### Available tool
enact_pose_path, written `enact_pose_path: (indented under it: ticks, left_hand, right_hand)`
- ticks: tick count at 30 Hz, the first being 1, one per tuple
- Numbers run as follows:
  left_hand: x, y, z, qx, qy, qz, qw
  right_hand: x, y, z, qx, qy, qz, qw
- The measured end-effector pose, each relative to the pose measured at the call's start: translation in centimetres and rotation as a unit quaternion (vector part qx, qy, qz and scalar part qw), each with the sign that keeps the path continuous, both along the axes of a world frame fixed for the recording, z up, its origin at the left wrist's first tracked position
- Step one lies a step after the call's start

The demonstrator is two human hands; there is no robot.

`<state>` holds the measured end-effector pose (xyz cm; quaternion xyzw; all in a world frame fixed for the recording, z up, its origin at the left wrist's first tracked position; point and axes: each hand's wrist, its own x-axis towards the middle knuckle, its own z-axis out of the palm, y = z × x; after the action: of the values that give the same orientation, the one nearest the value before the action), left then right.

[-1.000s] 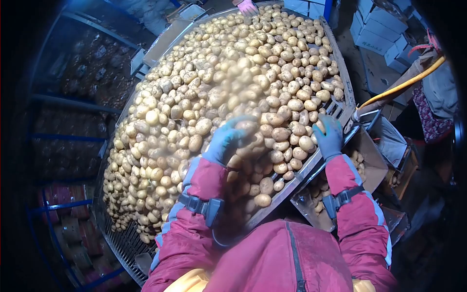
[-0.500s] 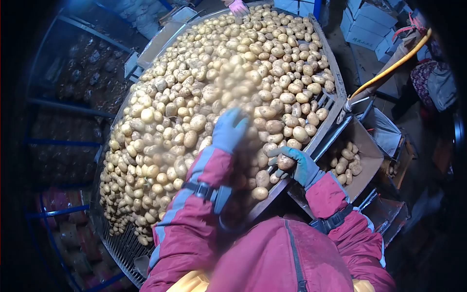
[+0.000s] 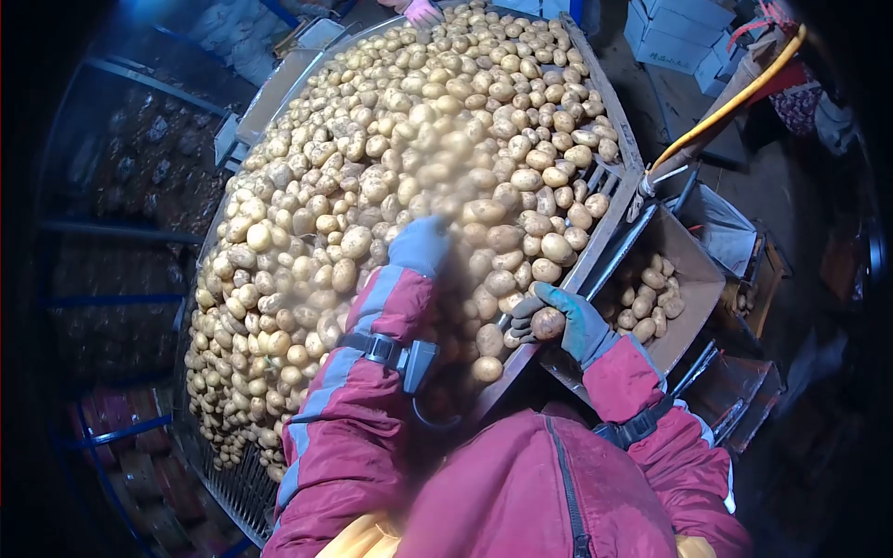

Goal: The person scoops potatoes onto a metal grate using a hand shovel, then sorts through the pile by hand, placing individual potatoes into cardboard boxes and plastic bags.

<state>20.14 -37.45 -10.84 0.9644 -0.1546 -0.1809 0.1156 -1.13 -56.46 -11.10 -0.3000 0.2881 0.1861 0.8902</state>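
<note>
Potatoes (image 3: 353, 244) cover a large slatted sorting table in front of me. My left hand (image 3: 417, 245), in a blue-grey glove, is down among the potatoes near the middle, its fingers hidden and blurred. My right hand (image 3: 579, 327), in a teal and grey glove, is closed round a single potato (image 3: 548, 324). It hovers at the table's near right edge, beside a cardboard box (image 3: 696, 302) with several potatoes inside.
A metal rim (image 3: 609, 102) borders the right side of the table. Another person's pink-gloved hand (image 3: 423, 13) rests at the far end. White cartons (image 3: 679, 33) are stacked back right. A yellow hose (image 3: 735, 100) runs along a post. Bare slats (image 3: 244, 493) show at lower left.
My left hand has shifted a little toward me and left, and its fingers look more drawn in. My right hand still holds the potato. The whole view has shifted slightly.
</note>
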Motion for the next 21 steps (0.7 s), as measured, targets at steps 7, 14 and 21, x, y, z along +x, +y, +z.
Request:
enact_pose_path:
  ticks: [7,14,21]
  left_hand:
    - [0.4,1.4,-3.3,0.039,-0.023,-0.109,0.993]
    - [-1.1,1.7,-3.0,-0.081,-0.065,-0.028,0.994]
    - [-6.4,0.4,3.8,-0.238,0.221,-0.147,0.934]
  right_hand:
    - [-0.2,0.6,-1.1,-0.045,-0.055,0.023,0.997]
    - [0.2,1.0,0.2,-0.034,-0.048,0.042,0.997]
    - [1.2,1.6,0.0,0.006,-0.050,0.059,0.997]
